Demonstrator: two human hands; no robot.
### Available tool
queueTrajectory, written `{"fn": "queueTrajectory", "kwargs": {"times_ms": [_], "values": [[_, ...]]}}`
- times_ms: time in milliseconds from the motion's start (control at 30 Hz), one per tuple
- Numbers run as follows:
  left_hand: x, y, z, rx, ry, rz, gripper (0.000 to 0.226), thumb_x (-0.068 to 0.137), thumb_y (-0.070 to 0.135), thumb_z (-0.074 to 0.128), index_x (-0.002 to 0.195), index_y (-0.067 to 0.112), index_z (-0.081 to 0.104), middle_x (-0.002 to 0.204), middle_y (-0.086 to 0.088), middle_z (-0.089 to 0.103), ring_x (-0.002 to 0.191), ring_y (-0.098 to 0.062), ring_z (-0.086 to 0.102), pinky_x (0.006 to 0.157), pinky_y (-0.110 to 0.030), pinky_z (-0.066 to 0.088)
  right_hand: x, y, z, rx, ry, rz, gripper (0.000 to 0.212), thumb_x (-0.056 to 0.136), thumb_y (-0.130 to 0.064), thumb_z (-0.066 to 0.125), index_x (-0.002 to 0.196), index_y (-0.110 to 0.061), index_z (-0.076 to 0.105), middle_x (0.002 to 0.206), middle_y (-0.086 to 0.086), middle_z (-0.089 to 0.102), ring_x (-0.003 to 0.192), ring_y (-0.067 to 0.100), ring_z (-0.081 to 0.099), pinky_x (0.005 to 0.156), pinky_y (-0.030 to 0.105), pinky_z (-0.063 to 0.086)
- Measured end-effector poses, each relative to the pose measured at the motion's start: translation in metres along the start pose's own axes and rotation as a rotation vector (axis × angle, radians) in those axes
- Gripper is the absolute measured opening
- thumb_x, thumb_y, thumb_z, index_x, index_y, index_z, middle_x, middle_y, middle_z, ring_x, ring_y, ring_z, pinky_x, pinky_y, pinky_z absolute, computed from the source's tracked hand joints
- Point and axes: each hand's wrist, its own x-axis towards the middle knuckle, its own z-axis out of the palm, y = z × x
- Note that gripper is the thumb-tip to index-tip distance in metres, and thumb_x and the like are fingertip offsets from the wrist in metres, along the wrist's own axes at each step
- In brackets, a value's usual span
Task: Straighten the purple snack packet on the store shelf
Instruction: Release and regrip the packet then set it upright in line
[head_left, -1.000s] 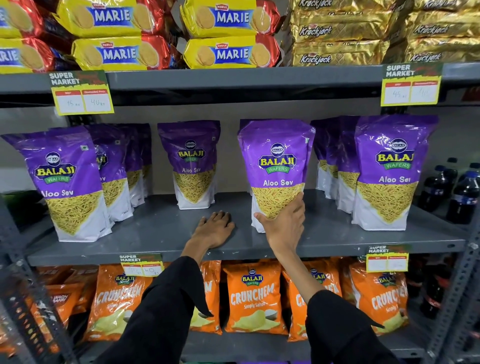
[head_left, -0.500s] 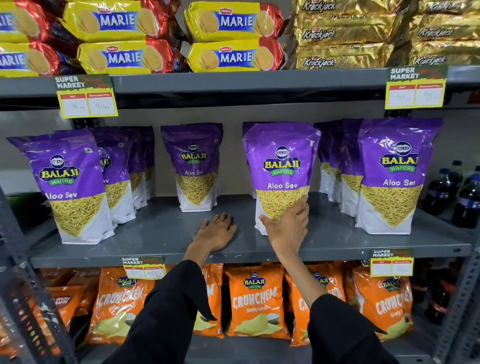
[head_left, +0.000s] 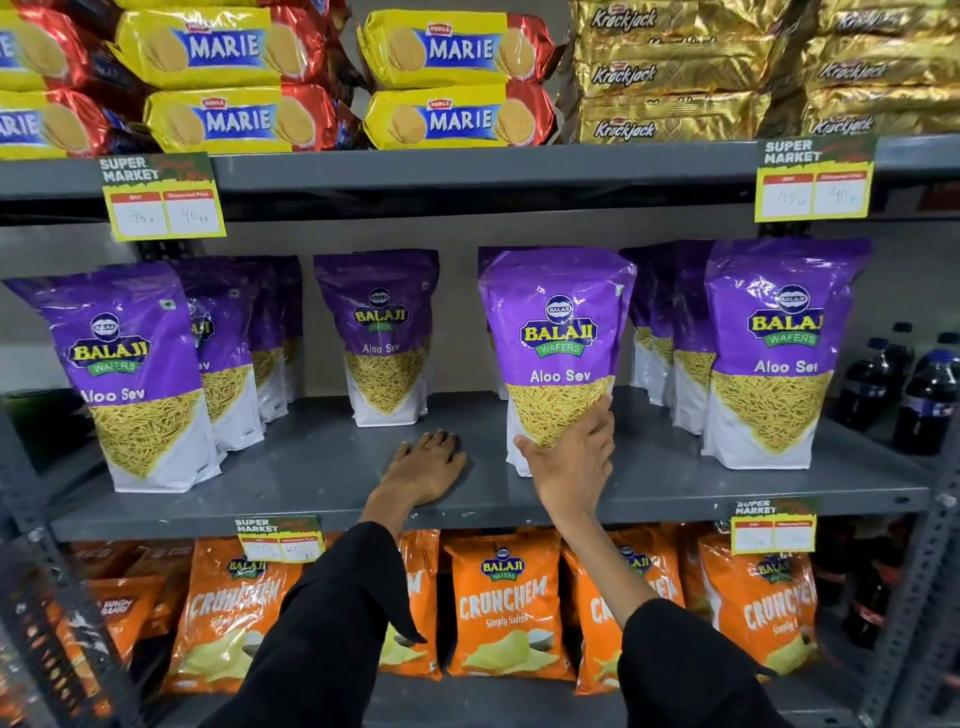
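A purple Balaji Aloo Sev packet (head_left: 558, 332) stands upright near the front of the grey middle shelf (head_left: 322, 467), right of centre. My right hand (head_left: 574, 457) grips its lower front, thumb on the left side and fingers around the right. My left hand (head_left: 428, 462) lies flat, palm down, on the bare shelf to the packet's left, holding nothing. Both arms wear black sleeves.
More purple packets stand at left (head_left: 135, 379), centre back (head_left: 382, 338) and right (head_left: 779, 353). Dark soda bottles (head_left: 930, 395) are at far right. Yellow Marie biscuit packs (head_left: 447, 78) and gold Krackjack packs fill the shelf above; orange Crunchem bags (head_left: 501, 608) sit below.
The packet stays upright in my right hand and seems shifted only slightly on the shelf. My left hand has stayed flat on the shelf. The view has moved a little.
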Motion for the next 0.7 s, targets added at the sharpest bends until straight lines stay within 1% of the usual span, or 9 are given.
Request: {"fn": "queueTrajectory", "kwargs": {"times_ms": [167, 267, 300, 367, 433, 500, 567, 633, 700], "values": [[-0.002, 0.006, -0.005, -0.006, -0.001, 0.001, 0.059, 0.103, 0.047, 0.021, 0.154, 0.017, 0.03, 0.164, -0.006, 0.027, 0.151, -0.024, 0.025, 0.122, -0.05, 0.019, 0.0, 0.003, -0.001, 0.028, 0.007, 0.007, 0.131, 0.067, -0.059, 0.082, 0.155, -0.009, -0.001, 0.162, 0.021, 0.018, 0.148, 0.041, 0.024, 0.112, 0.056, 0.034], [-0.008, 0.009, -0.011, -0.049, 0.033, 0.007, 0.053, 0.104, 0.044, 0.028, 0.147, 0.017, 0.04, 0.156, -0.008, 0.041, 0.142, -0.028, 0.039, 0.117, -0.048, 0.028, -0.014, 0.004, -0.007, 0.068, 0.083, 0.008, 0.131, 0.067, -0.067, 0.077, 0.156, -0.012, -0.001, 0.164, 0.02, 0.014, 0.151, 0.037, 0.021, 0.116, 0.052, 0.031], [-0.01, 0.009, -0.012, -0.081, 0.051, -0.002, 0.05, 0.103, 0.044, 0.032, 0.145, 0.018, 0.043, 0.152, -0.01, 0.046, 0.137, -0.031, 0.045, 0.114, -0.047, 0.033, -0.023, 0.003, -0.01, 0.096, 0.127, -0.023, 0.123, 0.071, -0.066, 0.075, 0.156, -0.013, 0.004, 0.163, 0.018, 0.017, 0.15, 0.035, 0.023, 0.116, 0.051, 0.032], [-0.015, 0.007, -0.014, -0.144, 0.061, -0.018, 0.049, 0.102, 0.046, 0.038, 0.144, 0.022, 0.045, 0.148, -0.012, 0.051, 0.131, -0.035, 0.051, 0.111, -0.047, 0.038, -0.045, 0.002, -0.013, 0.159, 0.214, -0.132, 0.097, 0.082, -0.058, 0.07, 0.153, -0.016, 0.019, 0.158, 0.012, 0.029, 0.144, 0.029, 0.034, 0.112, 0.049, 0.039], [-0.021, 0.003, -0.013, -0.181, 0.05, -0.01, 0.051, 0.102, 0.049, 0.038, 0.147, 0.024, 0.043, 0.152, -0.009, 0.048, 0.135, -0.034, 0.048, 0.114, -0.048, 0.035, -0.063, -0.001, -0.012, 0.211, 0.23, -0.261, 0.071, 0.09, -0.047, 0.065, 0.146, -0.018, 0.033, 0.149, 0.005, 0.04, 0.137, 0.021, 0.041, 0.107, 0.044, 0.045], [-0.027, -0.008, -0.013, -0.173, 0.05, -0.014, 0.054, 0.103, 0.049, 0.035, 0.151, 0.024, 0.038, 0.159, -0.005, 0.039, 0.142, -0.031, 0.041, 0.12, -0.049, 0.023, -0.072, -0.009, -0.004, 0.288, 0.156, -0.35, 0.056, 0.093, -0.039, 0.064, 0.14, -0.018, 0.042, 0.142, 0.002, 0.047, 0.133, 0.016, 0.044, 0.105, 0.039, 0.047], [-0.035, -0.027, -0.015, -0.141, 0.057, -0.043, 0.056, 0.104, 0.048, 0.031, 0.154, 0.023, 0.034, 0.163, -0.004, 0.031, 0.148, -0.028, 0.033, 0.123, -0.049, 0.012, -0.076, -0.023, 0.01, 0.354, 0.043, -0.387, 0.05, 0.095, -0.035, 0.062, 0.139, -0.018, 0.044, 0.136, -0.001, 0.05, 0.13, 0.014, 0.047, 0.106, 0.035, 0.045], [-0.042, -0.049, -0.02, -0.132, 0.074, -0.075, 0.055, 0.105, 0.046, 0.03, 0.154, 0.02, 0.033, 0.164, -0.004, 0.029, 0.15, -0.026, 0.029, 0.124, -0.048, 0.007, -0.073, -0.041, 0.028, 0.362, -0.066, -0.388, 0.052, 0.095, -0.037, 0.061, 0.14, -0.018, 0.044, 0.136, -0.001, 0.051, 0.129, 0.015, 0.048, 0.107, 0.029, 0.04], [-0.048, -0.074, -0.029, -0.121, 0.107, -0.084, 0.054, 0.106, 0.042, 0.03, 0.153, 0.017, 0.035, 0.163, -0.006, 0.031, 0.151, -0.025, 0.027, 0.124, -0.048, 0.009, -0.063, -0.062, 0.05, 0.361, -0.156, -0.354, 0.059, 0.093, -0.036, 0.063, 0.143, -0.014, 0.041, 0.141, 0.004, 0.05, 0.131, 0.019, 0.048, 0.106, 0.025, 0.036]]}}
